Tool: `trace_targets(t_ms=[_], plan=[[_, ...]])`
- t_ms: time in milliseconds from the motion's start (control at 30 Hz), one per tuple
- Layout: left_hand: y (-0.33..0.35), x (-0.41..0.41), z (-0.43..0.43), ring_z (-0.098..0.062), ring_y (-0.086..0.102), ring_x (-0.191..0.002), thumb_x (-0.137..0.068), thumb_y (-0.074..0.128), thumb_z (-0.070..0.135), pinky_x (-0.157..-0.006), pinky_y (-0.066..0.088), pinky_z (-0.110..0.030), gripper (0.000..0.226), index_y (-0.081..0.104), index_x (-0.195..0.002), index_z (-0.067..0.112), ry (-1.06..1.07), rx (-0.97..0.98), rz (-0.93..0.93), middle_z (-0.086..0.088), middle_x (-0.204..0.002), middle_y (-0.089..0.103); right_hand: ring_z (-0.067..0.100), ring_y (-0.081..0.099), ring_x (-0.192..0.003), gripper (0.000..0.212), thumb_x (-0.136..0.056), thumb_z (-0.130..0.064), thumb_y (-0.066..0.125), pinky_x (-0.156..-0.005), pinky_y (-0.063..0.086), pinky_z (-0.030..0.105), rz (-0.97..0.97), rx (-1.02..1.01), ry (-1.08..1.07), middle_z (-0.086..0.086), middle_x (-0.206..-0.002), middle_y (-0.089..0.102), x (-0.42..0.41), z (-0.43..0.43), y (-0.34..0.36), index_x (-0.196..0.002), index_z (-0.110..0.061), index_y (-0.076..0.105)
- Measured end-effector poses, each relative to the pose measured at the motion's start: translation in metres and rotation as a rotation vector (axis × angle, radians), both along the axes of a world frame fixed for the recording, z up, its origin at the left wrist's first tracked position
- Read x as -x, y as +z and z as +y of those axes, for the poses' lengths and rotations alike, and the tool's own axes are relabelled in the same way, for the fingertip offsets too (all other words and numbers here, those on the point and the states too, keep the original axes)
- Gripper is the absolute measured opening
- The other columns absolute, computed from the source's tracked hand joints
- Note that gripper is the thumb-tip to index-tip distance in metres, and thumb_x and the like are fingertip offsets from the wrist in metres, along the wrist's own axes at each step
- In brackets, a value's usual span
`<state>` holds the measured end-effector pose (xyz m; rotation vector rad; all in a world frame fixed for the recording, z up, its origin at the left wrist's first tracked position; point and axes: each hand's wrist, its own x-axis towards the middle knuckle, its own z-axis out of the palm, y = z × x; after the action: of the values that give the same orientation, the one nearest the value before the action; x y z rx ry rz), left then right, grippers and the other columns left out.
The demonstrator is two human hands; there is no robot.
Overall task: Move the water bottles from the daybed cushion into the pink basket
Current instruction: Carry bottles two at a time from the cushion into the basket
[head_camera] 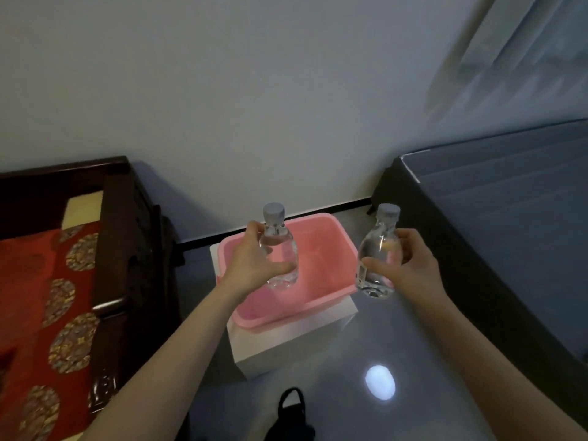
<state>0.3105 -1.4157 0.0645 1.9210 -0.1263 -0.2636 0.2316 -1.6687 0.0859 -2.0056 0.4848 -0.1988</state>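
My left hand (253,264) grips a clear water bottle (283,246) with a grey cap, upright, above the inside of the pink basket (331,300). A second clear bottle (377,265) with a grey cap sits in the grip of my right hand (412,265), held just beyond the basket's right rim. The basket looks empty inside and rests on a white box (286,348). The daybed cushion (47,297), red with round patterns, lies at the left; no bottles show on its visible part.
The dark wooden daybed frame (127,249) stands between the cushion and the basket. A dark bed or mattress (509,233) fills the right side. A black shoe or bag (291,415) lies on the glossy grey floor (375,345) at the bottom. A wall is behind.
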Motion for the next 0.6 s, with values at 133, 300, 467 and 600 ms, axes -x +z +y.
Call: trace_targets(t_ms=[133, 300, 467, 600], plan=[[-0.037, -0.029, -0.019, -0.012, 0.063, -0.087, -0.061, 0.084, 0.009, -0.073, 0.053, -0.026, 0.066, 0.042, -0.111, 0.017, 0.039, -0.004, 0.039, 0.003, -0.1, 0.061, 0.006, 0.06, -0.088, 0.061, -0.055, -0.029, 0.087, -0.075, 0.05, 0.027, 0.076, -0.001, 0.027, -0.013, -0.097, 0.061, -0.05, -0.007, -0.035, -0.104, -0.032, 0.05], [-0.116, -0.06, -0.047, -0.015, 0.062, -0.087, -0.054, 0.085, 0.007, -0.072, 0.052, -0.029, 0.072, 0.04, -0.108, 0.021, 0.119, -0.03, 0.115, 0.009, -0.096, 0.06, 0.005, 0.06, -0.081, 0.058, -0.057, -0.028, 0.086, -0.064, 0.047, 0.024, 0.196, -0.012, 0.071, -0.012, -0.092, 0.061, -0.113, 0.001, -0.108, -0.103, -0.029, 0.053], [-0.187, -0.093, -0.063, -0.021, 0.049, -0.097, -0.051, 0.084, 0.011, -0.074, 0.037, -0.028, 0.072, 0.046, -0.111, 0.017, 0.221, -0.171, 0.084, 0.007, -0.102, 0.054, 0.01, 0.064, -0.081, 0.049, -0.056, -0.035, 0.084, -0.066, 0.048, 0.028, 0.257, 0.034, 0.118, -0.014, -0.086, 0.066, -0.165, 0.013, -0.185, -0.096, -0.029, 0.057], [-0.246, -0.12, -0.07, -0.026, 0.053, -0.092, -0.046, 0.08, 0.011, -0.071, 0.033, -0.021, 0.069, 0.049, -0.107, 0.019, 0.257, -0.226, 0.055, 0.005, -0.098, 0.059, 0.011, 0.067, -0.076, 0.039, -0.062, -0.041, 0.081, -0.071, 0.055, 0.038, 0.255, 0.04, 0.105, -0.01, -0.079, 0.069, -0.199, 0.015, -0.241, -0.086, -0.028, 0.054]])
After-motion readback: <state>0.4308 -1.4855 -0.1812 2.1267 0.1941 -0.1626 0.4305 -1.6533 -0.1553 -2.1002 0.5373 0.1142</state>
